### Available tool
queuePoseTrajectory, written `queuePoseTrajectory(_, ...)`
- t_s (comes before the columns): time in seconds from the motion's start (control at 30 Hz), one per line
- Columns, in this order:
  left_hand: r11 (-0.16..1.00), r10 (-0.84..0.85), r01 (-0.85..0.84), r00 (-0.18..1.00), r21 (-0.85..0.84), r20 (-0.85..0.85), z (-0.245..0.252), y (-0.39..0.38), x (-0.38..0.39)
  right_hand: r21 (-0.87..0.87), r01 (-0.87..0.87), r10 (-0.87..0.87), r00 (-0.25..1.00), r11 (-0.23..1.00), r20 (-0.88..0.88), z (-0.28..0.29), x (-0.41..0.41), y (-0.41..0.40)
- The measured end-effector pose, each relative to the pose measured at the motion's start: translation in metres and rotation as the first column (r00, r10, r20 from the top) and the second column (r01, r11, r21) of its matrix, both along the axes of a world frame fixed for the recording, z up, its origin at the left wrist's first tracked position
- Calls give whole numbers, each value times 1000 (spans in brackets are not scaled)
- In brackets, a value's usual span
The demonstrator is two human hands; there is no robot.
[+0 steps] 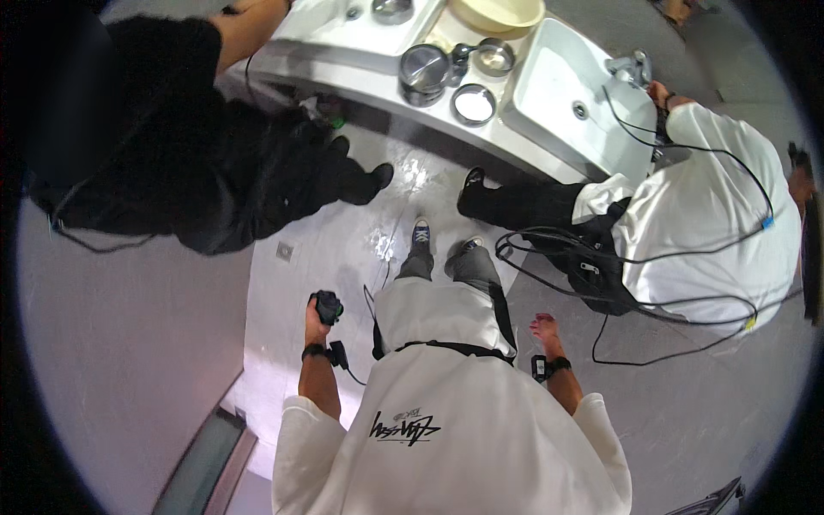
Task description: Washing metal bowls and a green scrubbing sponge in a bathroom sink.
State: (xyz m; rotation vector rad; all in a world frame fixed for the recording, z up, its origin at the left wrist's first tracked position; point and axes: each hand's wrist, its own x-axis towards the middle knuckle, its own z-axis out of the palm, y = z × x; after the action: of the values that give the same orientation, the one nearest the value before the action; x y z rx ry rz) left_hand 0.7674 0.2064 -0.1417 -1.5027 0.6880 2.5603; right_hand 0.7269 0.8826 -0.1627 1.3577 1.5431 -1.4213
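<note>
At my left side, my left hand [315, 320] grips a small black object [329, 308] with a trace of green on its edge; its exact kind is hard to make out. A black wrist strap carries a small black device [338, 354] with a thin cable. On the other side, my right hand [545, 326] hangs beside my hip, holding nothing, its fingers loosely apart. Its wrist wears a black band with a small device [539, 368]. Both hands are low over the floor, away from the counter.
Ahead stands a counter [360, 80] with two white basins, including the right basin [547, 84], metal pots [423, 69], round metal containers [474, 104] and a cream bowl [499, 13]. One person in black [193, 148] stands left; another in white [708, 225], trailing black cables [547, 241], reaches the faucet [634, 67].
</note>
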Motion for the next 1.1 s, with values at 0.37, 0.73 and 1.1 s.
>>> queuePoseTrajectory(0.37, 986, -97, 125, 970, 114, -223, -4, -14, 2, 346, -124, 195, 964, 930, -180, 26, -12, -54)
queuePoseTrajectory(0.73, 996, -81, 79, 996, 52, 35, 42, 25, -38, 84, 176, -174, 984, 981, -33, -72, 43, 30)
queuePoseTrajectory(1.1, 975, -99, 140, 968, 172, -229, 33, 13, -30, 250, -244, 286, 947, 937, -147, -35, -2, -22)
